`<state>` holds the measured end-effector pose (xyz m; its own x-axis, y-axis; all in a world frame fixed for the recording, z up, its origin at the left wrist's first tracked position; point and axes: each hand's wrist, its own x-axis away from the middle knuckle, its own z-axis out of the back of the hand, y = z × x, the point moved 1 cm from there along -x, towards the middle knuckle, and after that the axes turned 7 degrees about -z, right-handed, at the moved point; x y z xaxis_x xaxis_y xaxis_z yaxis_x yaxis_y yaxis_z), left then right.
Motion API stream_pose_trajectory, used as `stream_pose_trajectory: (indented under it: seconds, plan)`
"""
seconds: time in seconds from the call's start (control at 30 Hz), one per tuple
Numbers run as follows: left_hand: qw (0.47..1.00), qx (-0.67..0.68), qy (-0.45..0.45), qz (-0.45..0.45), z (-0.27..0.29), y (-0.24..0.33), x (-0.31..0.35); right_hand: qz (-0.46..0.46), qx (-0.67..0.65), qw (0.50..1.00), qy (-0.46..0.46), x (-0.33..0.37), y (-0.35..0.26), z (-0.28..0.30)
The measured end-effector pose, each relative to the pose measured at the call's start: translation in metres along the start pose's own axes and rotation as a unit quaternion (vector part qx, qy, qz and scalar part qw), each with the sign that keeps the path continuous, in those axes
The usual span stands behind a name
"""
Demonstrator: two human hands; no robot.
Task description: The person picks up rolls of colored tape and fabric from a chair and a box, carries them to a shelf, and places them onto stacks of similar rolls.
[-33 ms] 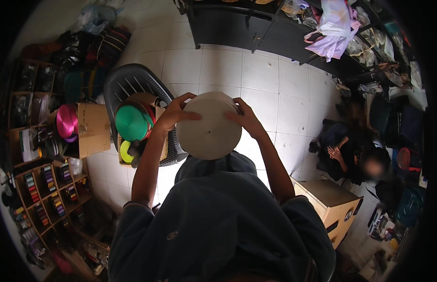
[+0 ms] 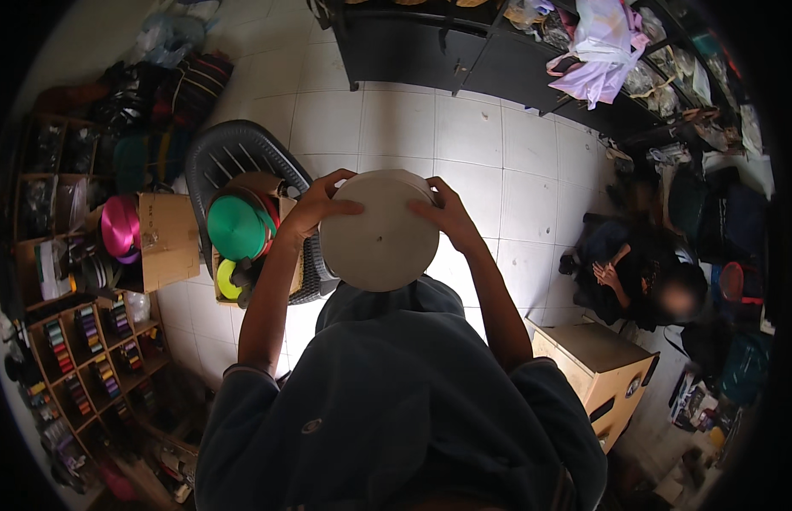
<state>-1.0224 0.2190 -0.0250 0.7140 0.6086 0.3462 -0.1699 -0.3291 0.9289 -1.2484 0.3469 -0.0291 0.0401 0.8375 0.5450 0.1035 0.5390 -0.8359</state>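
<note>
A broad, round roll of pale grey webbing is held up in front of my body, its flat face toward me. My left hand grips its upper left rim, the thumb lying on the face and the fingers curled behind the edge. On the upper right rim my right hand holds it the same way, thumb on the face. Most of the fingers are hidden behind the roll. A small dark hole marks the roll's centre.
To my left, a black plastic chair bears a box with a green roll and a yellow one. Beyond stand a pink roll and thread shelves. A wooden cabinet and a seated person are at right.
</note>
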Motion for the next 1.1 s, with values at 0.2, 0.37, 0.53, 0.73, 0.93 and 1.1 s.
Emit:
stream_pose_trajectory:
  seconds: [0.2,0.37,0.53,0.73,0.93,1.1]
  plan:
    - [0.996,0.019,-0.079,0.040,-0.002,0.032,-0.084,0.004,-0.043,0.999,-0.014,-0.019,-0.029,0.041]
    - [0.975,0.144,-0.164,-0.050,0.042,0.066,-0.150,0.080,-0.149,0.985,0.023,-0.054,-0.055,0.062]
    - [0.983,0.007,-0.062,-0.171,0.041,0.078,-0.159,0.133,-0.299,0.942,0.069,-0.085,-0.098,0.066]
    - [0.945,0.237,-0.140,-0.176,0.044,0.079,-0.204,0.160,-0.386,0.900,0.125,-0.126,-0.117,0.073]
    - [0.940,0.249,-0.129,-0.192,0.048,0.098,-0.250,0.197,-0.437,0.870,0.119,-0.158,-0.117,0.074]
    - [0.955,0.123,-0.163,-0.215,0.056,0.130,-0.269,0.215,-0.455,0.856,0.123,-0.169,-0.122,0.089]
